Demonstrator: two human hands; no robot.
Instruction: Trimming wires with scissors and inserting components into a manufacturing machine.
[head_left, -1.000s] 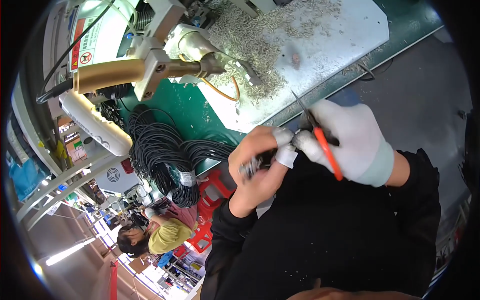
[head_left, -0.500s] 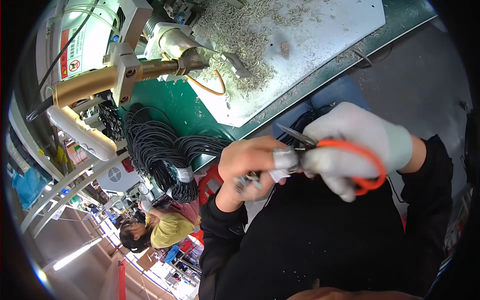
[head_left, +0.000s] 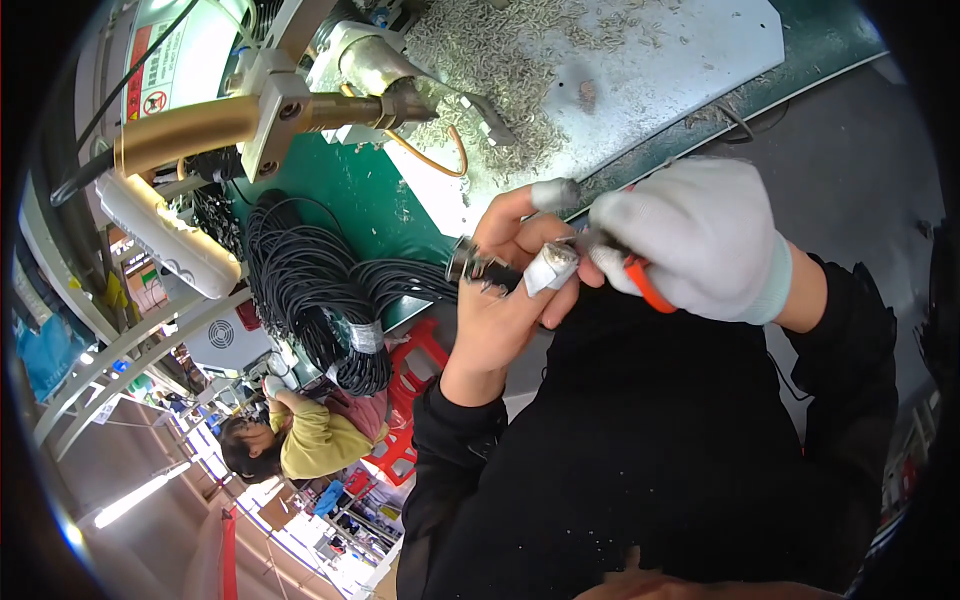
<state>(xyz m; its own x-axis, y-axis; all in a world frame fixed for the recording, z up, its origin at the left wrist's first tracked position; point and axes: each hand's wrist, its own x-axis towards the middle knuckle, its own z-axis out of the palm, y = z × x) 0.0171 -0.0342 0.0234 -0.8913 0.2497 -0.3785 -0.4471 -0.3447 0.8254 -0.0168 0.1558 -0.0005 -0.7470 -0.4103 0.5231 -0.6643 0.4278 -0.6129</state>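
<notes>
My left hand [head_left: 505,310] is bare, with a white wrap [head_left: 548,270] on one digit and a grey cover [head_left: 556,193] on another fingertip. A small black part with a round metal end [head_left: 464,262] sits in its grip; its exact kind does not show. My right hand [head_left: 700,235], in a white knitted glove, closes around orange-handled scissors [head_left: 648,284]. Most of the scissors is hidden by the glove. Its fingertips meet the left hand's wrapped digit, and what is pinched there is too small to make out.
A thick coil of black cable [head_left: 310,290] hangs by the green table's edge [head_left: 400,215]. Metal bits [head_left: 500,90] litter a pale plate [head_left: 680,60] under a machine with a brass-coloured cylinder [head_left: 190,135]. Red stools [head_left: 405,370] and a person in yellow [head_left: 320,440] are at left.
My right hand has turned, so the scissors' blades and most of the orange loops no longer show. My left hand has opened some fingers upward, baring the metal-ended part.
</notes>
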